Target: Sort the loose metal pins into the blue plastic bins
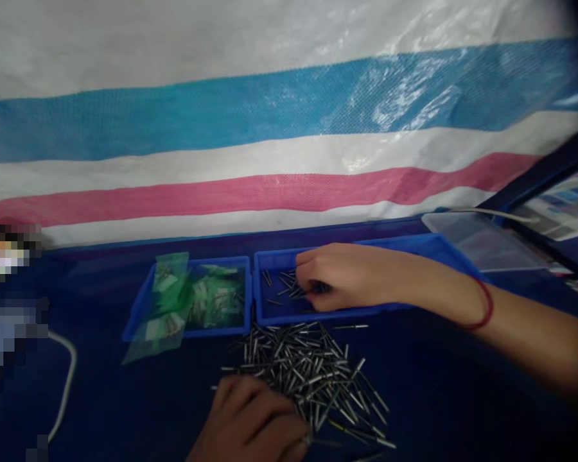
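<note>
A pile of slim metal rods (313, 372), silvery with darker thin ends, lies on the dark blue table in front of me. My left hand (253, 420) is at the pile's near edge, closed, with a thin metal rod (325, 443) sticking out between thumb and forefinger. Over a long blue tray (332, 315) my right hand (340, 279) reaches down with curled fingers. Several similar rods (286, 282) lie in that tray beside the fingertips. Whatever is in the right fingers is hidden.
Left of the long tray, a second blue tray (187, 333) holds green-tinted plastic packets (171, 282), some hanging over its edge. A clear plastic lid (481, 237) lies at the back right. A striped sheet (270, 147) hangs behind the table. A white cable (70, 378) runs at the left.
</note>
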### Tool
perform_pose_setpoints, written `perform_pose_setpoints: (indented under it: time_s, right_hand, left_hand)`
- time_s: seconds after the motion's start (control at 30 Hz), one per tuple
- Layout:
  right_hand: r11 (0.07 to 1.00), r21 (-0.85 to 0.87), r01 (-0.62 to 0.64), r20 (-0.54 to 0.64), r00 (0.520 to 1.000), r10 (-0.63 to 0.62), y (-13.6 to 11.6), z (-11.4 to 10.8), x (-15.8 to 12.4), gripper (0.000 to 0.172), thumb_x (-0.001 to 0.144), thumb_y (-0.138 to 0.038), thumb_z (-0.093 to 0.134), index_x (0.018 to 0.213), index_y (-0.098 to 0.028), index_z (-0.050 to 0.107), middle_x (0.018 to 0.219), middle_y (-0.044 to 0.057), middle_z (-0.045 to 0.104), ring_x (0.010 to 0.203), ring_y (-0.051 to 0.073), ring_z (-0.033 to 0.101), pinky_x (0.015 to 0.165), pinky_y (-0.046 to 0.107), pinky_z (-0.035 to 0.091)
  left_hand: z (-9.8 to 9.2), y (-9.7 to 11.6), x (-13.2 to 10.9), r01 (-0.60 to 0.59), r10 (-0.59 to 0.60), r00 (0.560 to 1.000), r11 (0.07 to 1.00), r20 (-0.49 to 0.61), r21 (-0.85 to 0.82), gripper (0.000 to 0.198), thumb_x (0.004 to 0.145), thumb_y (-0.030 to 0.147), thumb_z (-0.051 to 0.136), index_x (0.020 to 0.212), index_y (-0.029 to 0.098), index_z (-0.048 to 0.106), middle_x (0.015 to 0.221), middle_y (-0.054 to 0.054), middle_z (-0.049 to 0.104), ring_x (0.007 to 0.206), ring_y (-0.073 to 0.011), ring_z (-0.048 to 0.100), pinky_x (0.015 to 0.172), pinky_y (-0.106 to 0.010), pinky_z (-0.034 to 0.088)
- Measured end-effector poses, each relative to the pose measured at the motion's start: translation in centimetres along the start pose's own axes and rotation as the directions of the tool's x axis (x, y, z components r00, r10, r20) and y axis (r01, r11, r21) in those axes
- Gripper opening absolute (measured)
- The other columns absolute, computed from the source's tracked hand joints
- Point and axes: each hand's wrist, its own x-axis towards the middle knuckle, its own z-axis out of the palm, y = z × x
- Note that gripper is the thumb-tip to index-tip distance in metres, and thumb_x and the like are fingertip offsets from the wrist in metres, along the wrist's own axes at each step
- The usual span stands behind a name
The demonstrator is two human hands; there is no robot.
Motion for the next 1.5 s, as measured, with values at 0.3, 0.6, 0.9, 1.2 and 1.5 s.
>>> perform_pose_setpoints:
  time_s: [0.3,0.6,0.9,1.2,1.5]
  right_hand:
    - [0.998,-0.016,-0.059,-0.179,0.982,0.056,-1.6,-0.9,-3.3,0.016,0.083,-0.015,0.052,0.080,-0.015,0.067,0.080,0.005,0.065,0.072,0.014,0.056,0.071,0.030,0.042]
    - [0.997,-0.004,-0.073,-0.061,0.995,0.073,-1.1,1.3,-1.1,0.017,0.072,-0.009,0.051,0.068,-0.017,0.066,0.067,0.001,0.064,0.059,0.011,0.050,0.063,0.026,0.039]
    - [0.940,-0.001,-0.341,-0.437,0.846,0.307,-3.4,-0.4,-5.7,0.018,0.079,-0.018,0.049,0.092,-0.015,0.060,0.078,0.004,0.062,0.064,0.014,0.052,0.062,0.027,0.037]
    - [0.718,-0.078,-0.692,-0.667,0.571,0.478,-3.4,2.9,-10.3,0.023,0.087,-0.028,0.046,0.094,-0.014,0.063,0.087,0.014,0.066,0.086,0.028,0.058,0.078,0.039,0.041]
    - [0.846,0.533,-0.022,-0.648,0.632,0.425,-14.6,7.2,-3.9,0.020,0.084,-0.036,0.060,0.091,-0.018,0.065,0.082,0.003,0.067,0.063,0.012,0.056,0.058,0.025,0.043]
  left_hand:
    - [-2.2,2.6,0.1,0.139,-0.132,0.963,0.990,0.233,-0.012,0.015,0.091,0.016,0.050,0.095,0.023,0.063,0.090,-0.001,0.067,0.084,-0.0159,0.053,0.078,-0.031,0.036]
    - [-3.0,3.1,0.1,0.155,-0.153,0.972,0.988,0.178,0.001,0.016,0.092,0.020,0.049,0.092,0.018,0.065,0.091,-0.004,0.067,0.089,-0.0169,0.056,0.080,-0.032,0.040]
    - [-4.0,1.6,0.7,0.324,-0.337,0.935,0.938,-0.107,-0.126,0.025,0.093,0.029,0.046,0.100,0.017,0.067,0.100,-0.006,0.065,0.096,-0.0170,0.061,0.086,-0.027,0.047]
    - [-4.1,0.4,0.7,0.419,-0.446,0.871,0.893,-0.203,-0.163,0.030,0.090,0.037,0.051,0.106,0.019,0.067,0.109,-0.005,0.068,0.101,-0.0202,0.061,0.084,-0.027,0.048]
    - [-3.4,2.6,0.1,0.406,-0.422,0.907,0.876,-0.006,-0.261,0.022,0.087,0.035,0.056,0.093,0.018,0.068,0.088,-0.002,0.071,0.080,-0.0161,0.064,0.075,-0.025,0.049]
